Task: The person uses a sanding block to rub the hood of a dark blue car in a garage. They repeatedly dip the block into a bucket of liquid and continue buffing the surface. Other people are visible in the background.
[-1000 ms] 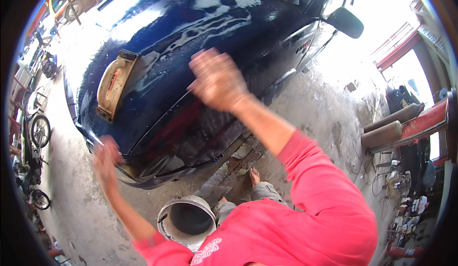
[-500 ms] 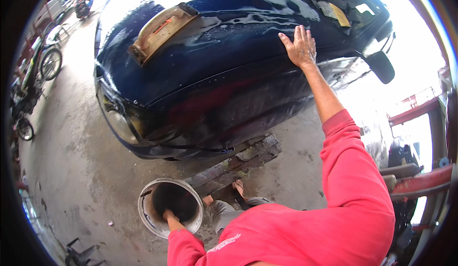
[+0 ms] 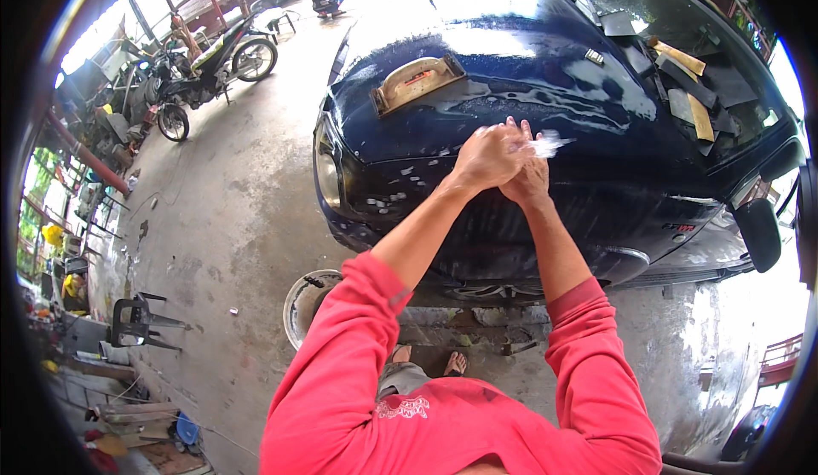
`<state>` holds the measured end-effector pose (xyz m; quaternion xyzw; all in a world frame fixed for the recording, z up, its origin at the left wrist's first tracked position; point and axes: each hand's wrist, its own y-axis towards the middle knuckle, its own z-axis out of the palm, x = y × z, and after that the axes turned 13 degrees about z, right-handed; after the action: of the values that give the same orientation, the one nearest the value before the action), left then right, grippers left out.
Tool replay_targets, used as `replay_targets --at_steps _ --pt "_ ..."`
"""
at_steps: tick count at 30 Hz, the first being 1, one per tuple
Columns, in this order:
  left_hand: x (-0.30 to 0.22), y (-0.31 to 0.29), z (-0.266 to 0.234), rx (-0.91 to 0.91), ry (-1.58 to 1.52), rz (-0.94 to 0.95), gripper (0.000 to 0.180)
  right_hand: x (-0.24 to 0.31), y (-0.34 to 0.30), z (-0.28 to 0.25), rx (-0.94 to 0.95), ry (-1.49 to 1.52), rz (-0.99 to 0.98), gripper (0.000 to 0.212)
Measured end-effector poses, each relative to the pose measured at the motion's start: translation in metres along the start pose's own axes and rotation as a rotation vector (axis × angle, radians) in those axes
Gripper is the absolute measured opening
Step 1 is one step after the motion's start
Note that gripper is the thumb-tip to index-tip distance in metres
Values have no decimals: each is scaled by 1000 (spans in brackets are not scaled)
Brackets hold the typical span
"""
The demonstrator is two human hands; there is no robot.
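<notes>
Wooden block [image 3: 411,93]: lies on the blue car hood [image 3: 388,138], not touched by any hand.
Way to the block: off to the left of the fingers and farther from the body; near, but apart, with shiny hood in between.
Long side of the block: runs on a slant, from a near left end to a far right end. Points that right end more toward the hands.
Left hand [image 3: 490,155]: nearer to the block of the two. Meets the right hand over the side of the car. Fingers too blurred; cannot tell if curled or straight.
Right hand [image 3: 532,184]: touches the left hand, just to the right of it. Fingers stretched out, tips pointing away from the body, partly hidden.
White blur [image 3: 552,143]: just right of the fingertips. Looks like splashing water, but too smeared to be sure.
Small pale piece [image 3: 594,57]: on the hood too, farther out and to the right of the hands.
Tan sheets [image 3: 702,117]: on the car window, well to the right.
Bucket [image 3: 290,320]: on the floor [image 3: 221,236] at the left, partly hidden by a red sleeve [image 3: 341,330].
</notes>
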<state>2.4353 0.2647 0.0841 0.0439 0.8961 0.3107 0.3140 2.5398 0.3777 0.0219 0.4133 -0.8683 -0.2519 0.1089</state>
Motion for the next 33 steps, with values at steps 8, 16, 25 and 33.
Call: replay_targets --at_steps 8,16,25,33 --pt "123 13 -106 -225 830 -168 72 -165 27 -61 198 -298 654 85" --pt "221 -26 -66 -351 824 -118 75 -44 78 -22 71 -246 665 95" --pt "192 24 -131 -76 764 -69 48 82 11 7 85 158 -33 79" --pt "263 79 -124 68 452 -150 69 -142 8 -87 -6 -319 520 65"
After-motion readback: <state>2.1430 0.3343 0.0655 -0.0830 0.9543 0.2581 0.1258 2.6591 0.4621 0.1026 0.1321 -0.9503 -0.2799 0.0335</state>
